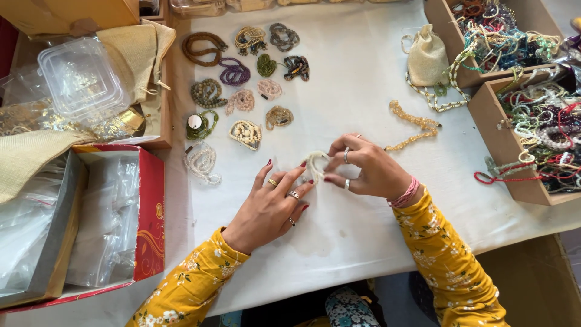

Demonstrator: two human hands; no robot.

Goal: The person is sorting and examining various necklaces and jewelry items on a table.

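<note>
1. Both hands meet at the centre of the frame over the white surface (363, 79).
2. Left hand (269, 209) and right hand (369, 169) have their fingers (302, 175) pinched closed on a coiled string of pale beads (315, 163).
3. Small bead coils (242, 79) lie in rows toward the upper left.
4. Wooden boxes (505, 145) of mixed beads sit at the right edge.
5. A red box (149, 212) of plastic bags stands at lower left.
</note>
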